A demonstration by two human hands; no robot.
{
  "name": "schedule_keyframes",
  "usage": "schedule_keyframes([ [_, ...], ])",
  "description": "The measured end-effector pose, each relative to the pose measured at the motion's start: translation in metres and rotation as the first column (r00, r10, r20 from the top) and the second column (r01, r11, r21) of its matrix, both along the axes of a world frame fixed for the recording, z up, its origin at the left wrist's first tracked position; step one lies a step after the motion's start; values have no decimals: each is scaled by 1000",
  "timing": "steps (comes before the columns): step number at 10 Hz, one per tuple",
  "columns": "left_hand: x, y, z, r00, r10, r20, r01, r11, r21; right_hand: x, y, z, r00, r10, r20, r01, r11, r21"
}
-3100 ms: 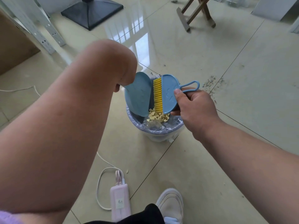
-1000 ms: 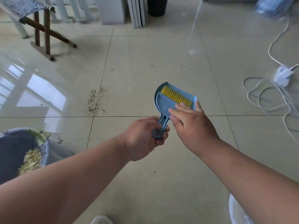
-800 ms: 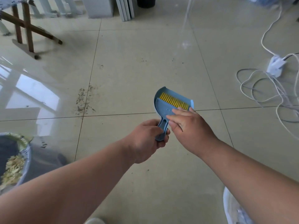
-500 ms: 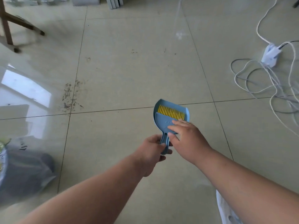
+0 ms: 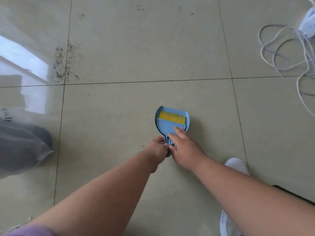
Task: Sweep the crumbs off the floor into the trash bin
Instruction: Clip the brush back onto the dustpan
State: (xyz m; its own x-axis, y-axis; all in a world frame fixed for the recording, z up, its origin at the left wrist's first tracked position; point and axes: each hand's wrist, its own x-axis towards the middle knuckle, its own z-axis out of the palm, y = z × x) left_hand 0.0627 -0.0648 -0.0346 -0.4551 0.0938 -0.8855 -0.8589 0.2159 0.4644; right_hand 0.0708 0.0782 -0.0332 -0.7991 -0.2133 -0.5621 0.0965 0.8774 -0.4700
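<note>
Two hands meet at the small blue plastic dustpan, which has the blue hand brush w/ yellow bristles nested in it, low over or on the glossy beige tiled floor near centre; can't tell if it touches. Left hand is curled, pinching the handle end; right hand lies w/ fingers spread loosely on the brush back, thumb by the handle. Trash bin w/ grey liner bag sits blurred at left edge, well apart. No pale crumbs visible on the floor; only dark specks far left along a tile joint. Risks, as I judge: brush may slip out of the pan if released unevenly; tangled white cable far right and white shoe nearby could snag a step.
</note>
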Motion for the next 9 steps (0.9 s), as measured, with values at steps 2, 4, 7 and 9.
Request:
schedule_keyframes([
  [2,-2,-5,-25,990,42,136,-43,999,4,-8,-2,-18,993,79,86,-84,995,60],
  [4,-10,-12,-30,784,-620,32,595,736,-322,-17,-1,-30,980,171,104,-189,959,212],
  [7,-33,-45,-11,596,-796,-109,617,540,-573,-46,-3,-8,975,220,-25,-204,937,283],
  [9,-67,-59,117,524,-795,-305,452,563,-691,-71,-7,118,976,211,-56,-197,962,190],
])
